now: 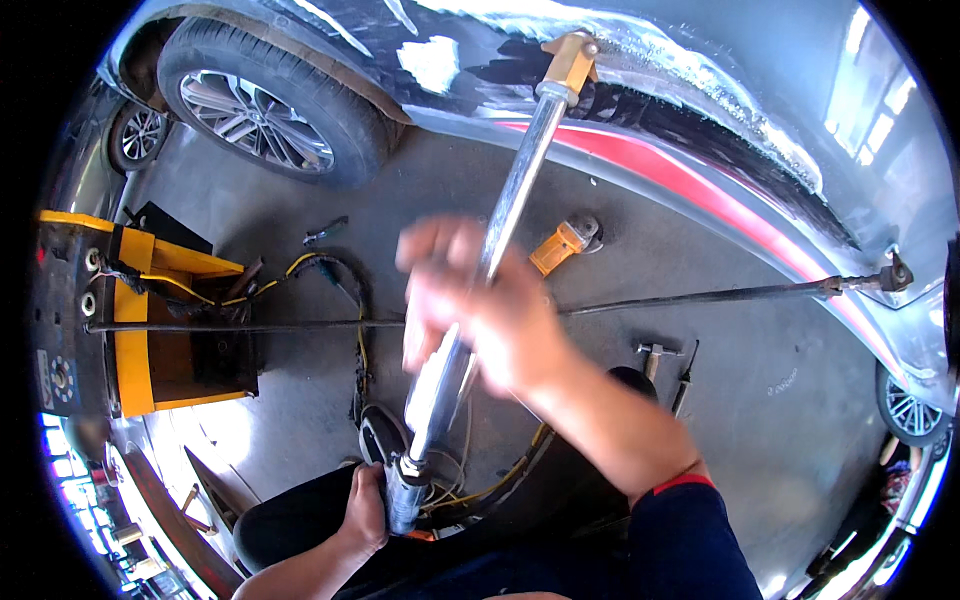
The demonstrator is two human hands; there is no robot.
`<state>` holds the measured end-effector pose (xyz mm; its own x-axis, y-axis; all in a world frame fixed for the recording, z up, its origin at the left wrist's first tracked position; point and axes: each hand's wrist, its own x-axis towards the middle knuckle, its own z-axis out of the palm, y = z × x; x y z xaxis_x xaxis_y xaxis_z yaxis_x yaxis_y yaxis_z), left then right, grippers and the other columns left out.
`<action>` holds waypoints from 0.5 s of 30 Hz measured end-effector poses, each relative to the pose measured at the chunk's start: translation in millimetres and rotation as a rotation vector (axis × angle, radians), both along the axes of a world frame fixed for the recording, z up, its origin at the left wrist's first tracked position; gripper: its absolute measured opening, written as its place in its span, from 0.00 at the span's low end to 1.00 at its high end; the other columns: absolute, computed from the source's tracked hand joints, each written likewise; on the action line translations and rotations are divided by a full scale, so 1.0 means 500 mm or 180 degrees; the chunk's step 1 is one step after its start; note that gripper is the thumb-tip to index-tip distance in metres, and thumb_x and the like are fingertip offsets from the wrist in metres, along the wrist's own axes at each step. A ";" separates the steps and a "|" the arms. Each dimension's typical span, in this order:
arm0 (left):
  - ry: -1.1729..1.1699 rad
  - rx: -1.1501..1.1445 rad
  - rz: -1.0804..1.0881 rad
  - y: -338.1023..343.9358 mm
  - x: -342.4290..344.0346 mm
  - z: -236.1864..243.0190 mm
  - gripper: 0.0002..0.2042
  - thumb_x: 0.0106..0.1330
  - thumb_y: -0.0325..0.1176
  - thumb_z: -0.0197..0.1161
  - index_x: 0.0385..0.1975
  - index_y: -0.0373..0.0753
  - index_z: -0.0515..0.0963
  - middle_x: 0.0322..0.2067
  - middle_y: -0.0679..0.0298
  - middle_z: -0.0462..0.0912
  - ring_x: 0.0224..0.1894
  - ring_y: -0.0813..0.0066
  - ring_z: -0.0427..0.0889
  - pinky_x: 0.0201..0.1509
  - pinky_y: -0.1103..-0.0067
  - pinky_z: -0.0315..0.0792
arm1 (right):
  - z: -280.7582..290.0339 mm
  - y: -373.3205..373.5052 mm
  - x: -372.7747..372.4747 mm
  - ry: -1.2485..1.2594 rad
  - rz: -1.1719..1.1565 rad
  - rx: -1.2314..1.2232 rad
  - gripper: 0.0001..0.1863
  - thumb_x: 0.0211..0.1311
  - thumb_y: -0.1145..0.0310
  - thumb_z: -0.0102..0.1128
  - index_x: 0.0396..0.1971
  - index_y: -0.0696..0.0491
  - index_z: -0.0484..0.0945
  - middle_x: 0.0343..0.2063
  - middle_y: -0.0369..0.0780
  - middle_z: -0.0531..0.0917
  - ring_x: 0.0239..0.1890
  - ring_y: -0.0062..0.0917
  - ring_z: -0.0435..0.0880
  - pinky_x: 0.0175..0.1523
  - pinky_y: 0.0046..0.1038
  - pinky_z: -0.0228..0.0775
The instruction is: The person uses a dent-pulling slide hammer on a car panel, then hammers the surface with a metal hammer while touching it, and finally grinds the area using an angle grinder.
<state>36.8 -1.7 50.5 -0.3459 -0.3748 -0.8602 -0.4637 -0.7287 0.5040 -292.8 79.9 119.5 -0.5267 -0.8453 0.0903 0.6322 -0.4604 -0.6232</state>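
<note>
A long chrome slide-hammer dent puller [522, 172] slants up from my lap to the car's side panel [690, 90]. Its brass-coloured head [570, 65] meets the sanded, filler-smeared metal. My left hand [366, 515] is closed around the handle [404, 497] at the low end. Higher up, my right hand [490, 310] is at the shaft, blurred by motion, with its fingers stretched out and apart. The shiny sliding weight [438, 385] lies just below the right hand, towards the handle.
A yellow-and-black machine [135, 345] stands at left, with hoses [362, 340] on the floor. A long dark bar [690, 298] crosses towards the car's sill. A yellow angle grinder [562, 248], a hammer [655, 360] and another slim tool [686, 380] lie nearby. A car wheel [270, 110] is at upper left.
</note>
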 end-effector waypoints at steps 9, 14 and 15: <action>0.0086 0.0483 0.0489 -0.012 0.002 0.100 0.25 0.75 0.48 0.39 0.51 0.32 0.76 0.42 0.54 0.86 0.44 0.63 0.87 0.55 0.67 0.80 | -0.036 -0.014 0.159 -0.0466 -0.0282 -0.0628 0.10 0.74 0.70 0.58 0.49 0.56 0.73 0.24 0.37 0.79 0.24 0.22 0.83 0.31 0.31 0.81; 0.0136 0.0046 0.0397 -0.009 0.007 0.104 0.25 0.76 0.46 0.38 0.50 0.32 0.77 0.43 0.55 0.86 0.46 0.64 0.87 0.55 0.68 0.80 | -0.008 -0.008 0.106 -0.0067 0.0258 -0.0351 0.18 0.71 0.68 0.59 0.57 0.59 0.71 0.22 0.39 0.80 0.25 0.24 0.84 0.38 0.34 0.81; 0.0122 0.0041 0.0409 -0.011 0.015 0.102 0.25 0.76 0.46 0.38 0.50 0.32 0.77 0.43 0.55 0.86 0.46 0.64 0.87 0.55 0.68 0.80 | 0.002 -0.008 0.081 0.0017 0.0177 -0.0266 0.21 0.71 0.68 0.58 0.60 0.59 0.70 0.23 0.39 0.80 0.26 0.25 0.84 0.38 0.34 0.81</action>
